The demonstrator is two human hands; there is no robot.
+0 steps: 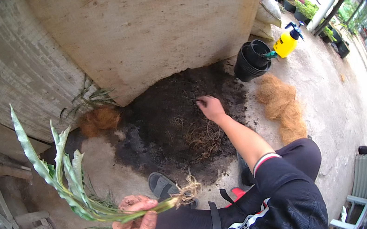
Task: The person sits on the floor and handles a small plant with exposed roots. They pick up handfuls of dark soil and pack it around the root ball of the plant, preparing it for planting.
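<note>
My left hand [137, 223] grips a leafy plant [75, 196] by the base of its stems. Long wavy green leaves reach up to the left, and bare pale roots [187, 191] stick out to the right of the fingers. My right hand [211, 107] is over the dark soil heap [163, 96], fingers curled and slightly blurred; whether it holds anything cannot be told. Nearer to me, loose brown roots [204, 138] lie on the soil.
Coconut-fibre clumps [280, 104] lie on the concrete to the right, beside stacked black pots [250, 63] and a yellow spray bottle [287, 43]. Darker fibre [100, 121] sits at the left. A wooden board [157, 26] stands behind the soil. Sacks [268, 14] are at the back right.
</note>
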